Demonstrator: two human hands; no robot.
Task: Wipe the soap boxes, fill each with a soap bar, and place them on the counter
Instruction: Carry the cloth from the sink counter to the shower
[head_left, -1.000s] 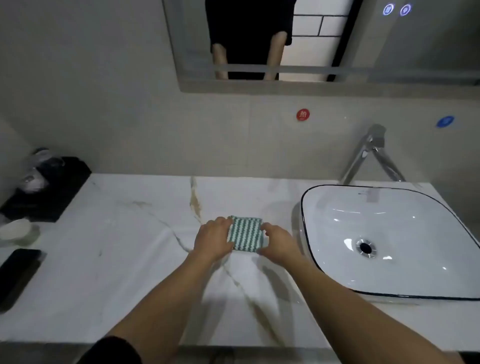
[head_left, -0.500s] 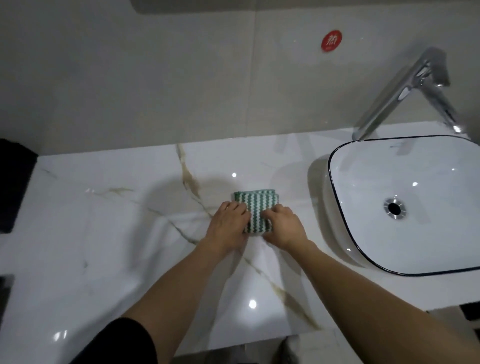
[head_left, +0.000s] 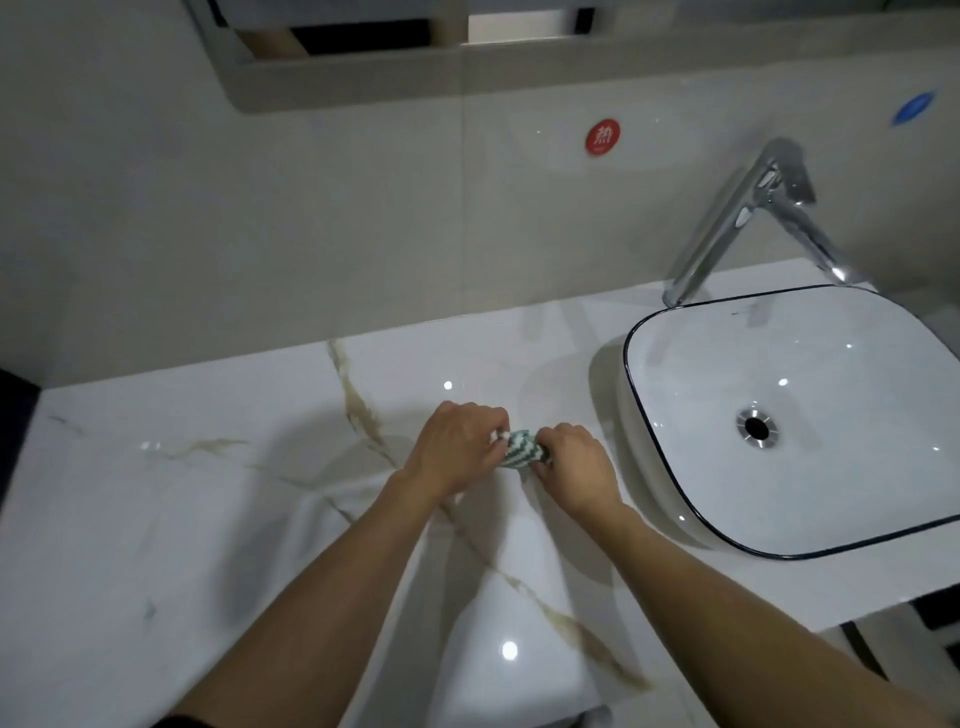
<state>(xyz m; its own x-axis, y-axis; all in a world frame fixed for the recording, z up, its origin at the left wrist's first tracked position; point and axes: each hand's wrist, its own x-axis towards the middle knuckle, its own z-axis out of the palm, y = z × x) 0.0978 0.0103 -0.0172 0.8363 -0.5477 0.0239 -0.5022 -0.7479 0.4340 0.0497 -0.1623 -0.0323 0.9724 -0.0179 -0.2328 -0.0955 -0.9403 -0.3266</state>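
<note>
Marble counter (head_left: 208, 519); both hands (head_left: 511, 457) grip a bunched green-and-white striped cloth (head_left: 522, 451).

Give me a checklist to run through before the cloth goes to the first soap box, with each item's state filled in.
1. Cloth gripped by both hands: ok, left hand and right hand hold its ends.
2. Cloth off the counter: cannot tell.
3. Soap boxes in view: not ok, none visible.
4. Soap bars in view: not ok, none visible.
5. Bare counter space for finished boxes: ok.
6. Tap off: ok, no water running into the sink.
</note>
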